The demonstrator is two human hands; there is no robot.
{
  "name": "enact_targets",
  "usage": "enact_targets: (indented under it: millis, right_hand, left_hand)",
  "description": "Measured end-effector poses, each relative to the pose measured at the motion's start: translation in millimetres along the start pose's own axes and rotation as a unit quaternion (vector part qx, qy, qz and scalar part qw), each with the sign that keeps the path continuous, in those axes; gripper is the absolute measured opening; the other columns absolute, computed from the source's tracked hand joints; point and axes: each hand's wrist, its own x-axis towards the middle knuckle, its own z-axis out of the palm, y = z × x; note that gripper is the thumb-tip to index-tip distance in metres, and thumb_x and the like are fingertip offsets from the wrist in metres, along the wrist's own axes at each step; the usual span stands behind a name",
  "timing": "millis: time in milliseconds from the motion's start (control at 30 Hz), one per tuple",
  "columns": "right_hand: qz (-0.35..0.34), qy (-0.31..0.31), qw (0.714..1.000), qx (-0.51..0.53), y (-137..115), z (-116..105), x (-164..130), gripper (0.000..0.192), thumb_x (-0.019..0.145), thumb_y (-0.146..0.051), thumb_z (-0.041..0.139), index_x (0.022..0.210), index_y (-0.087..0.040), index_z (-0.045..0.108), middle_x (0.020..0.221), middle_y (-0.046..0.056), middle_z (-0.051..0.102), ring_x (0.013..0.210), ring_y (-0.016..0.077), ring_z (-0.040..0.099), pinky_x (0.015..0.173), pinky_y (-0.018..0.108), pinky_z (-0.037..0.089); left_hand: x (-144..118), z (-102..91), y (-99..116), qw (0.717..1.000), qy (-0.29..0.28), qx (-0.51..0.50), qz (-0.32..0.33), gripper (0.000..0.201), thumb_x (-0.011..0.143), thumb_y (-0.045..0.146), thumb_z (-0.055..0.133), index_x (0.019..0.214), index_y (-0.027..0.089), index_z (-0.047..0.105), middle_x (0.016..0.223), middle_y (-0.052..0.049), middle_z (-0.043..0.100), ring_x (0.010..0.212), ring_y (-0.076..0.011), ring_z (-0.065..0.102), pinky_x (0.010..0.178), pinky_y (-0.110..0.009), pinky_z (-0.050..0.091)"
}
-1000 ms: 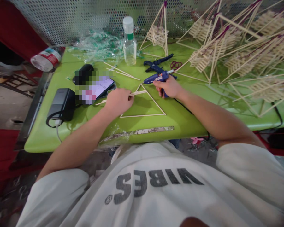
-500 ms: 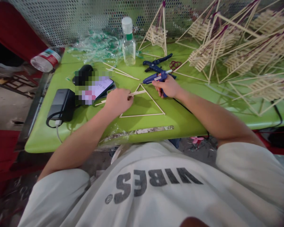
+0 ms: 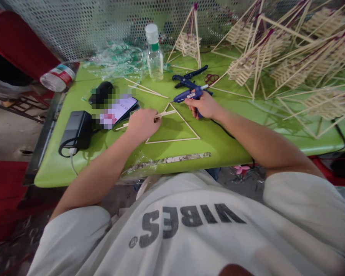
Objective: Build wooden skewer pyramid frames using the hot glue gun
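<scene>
Left hand: the left hand rests on the green table at the left edge of the stick triangle, fingers pinched together on a small bundle of sticks that points right across the triangle's upper part.

Right hand: the right hand is closed around the handle of a blue glue gun, just right of the triangle's apex; the nozzle points left toward that apex and appears to sit just short of it, though the gap is hard to judge from this angle.

Stick triangle: it lies flat on the table between the two hands, base toward the person, apex away.

Cord: a dark cord runs from under the right hand along the table, right of the triangle.

Behind the triangle: blue cutters and a loop of dark red bands lie just beyond the glue gun; a clear bottle with a white cap stands farther back, with crumpled plastic wrap to its left.

Left of the triangle: a phone with its screen lit lies near the left hand, a black power adapter beyond it.

Right of the triangle: finished stick frames with purple ties are heaped well apart from it, against a perforated metal screen.

Near edge: a worn strip runs along the table's front, below the triangle's base.
</scene>
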Motion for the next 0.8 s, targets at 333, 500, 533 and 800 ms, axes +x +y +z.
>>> enact_targets:
  millis: [333, 500, 533, 800]
  right_hand:
    - [-0.008, -0.006, 1.0, -0.007, 5.3, -2.7, -0.3, 0.068, 0.102, -0.08, 0.083, 0.069, -0.026, 0.06, 0.06, 0.007, 0.067, 0.049, 0.0211, 0.063, 0.046, 0.039, 0.059]
    - [0.004, -0.005, 1.0, 0.0, 7.1, -3.2, 3.5, 0.064, 0.097, -0.079, 0.088, 0.071, -0.026, 0.061, 0.06, 0.007, 0.066, 0.052, 0.0227, 0.064, 0.045, 0.04, 0.058]
    - [0.006, -0.005, 1.0, 0.002, 7.2, -3.1, 4.0, 0.064, 0.096, -0.078, 0.089, 0.071, -0.026, 0.061, 0.061, 0.007, 0.066, 0.052, 0.0229, 0.064, 0.045, 0.04, 0.057]
    - [0.02, -0.006, 1.0, -0.006, 5.3, -3.3, 3.8, 0.067, 0.093, -0.083, 0.09, 0.071, -0.027, 0.062, 0.061, 0.007, 0.068, 0.053, 0.023, 0.065, 0.047, 0.041, 0.059]
  left_hand:
    - [1.7, 2.0, -2.8, 1.0, 0.004, -0.019, 0.007, 0.023, 0.107, 0.034, 0.062, 0.093, 0.021, 0.076, 0.092, -0.013, 0.079, 0.083, -0.0308, 0.075, 0.074, -0.039, 0.049]
    - [2.6, 3.6, -3.7, 1.0, 0.002, -0.021, 0.002, 0.022, 0.107, 0.033, 0.064, 0.094, 0.021, 0.077, 0.09, -0.013, 0.078, 0.083, -0.0309, 0.075, 0.076, -0.038, 0.051]
    - [2.7, 4.0, -3.9, 1.0, 0.005, -0.02, 0.003, 0.022, 0.107, 0.033, 0.065, 0.094, 0.021, 0.077, 0.089, -0.013, 0.078, 0.083, -0.0312, 0.075, 0.075, -0.038, 0.052]
    - [4.4, 8.8, -6.3, 0.999, 0.027, -0.031, 0.009, 0.02, 0.104, 0.032, 0.068, 0.089, 0.022, 0.074, 0.083, -0.011, 0.075, 0.079, -0.0309, 0.073, 0.074, -0.039, 0.053]
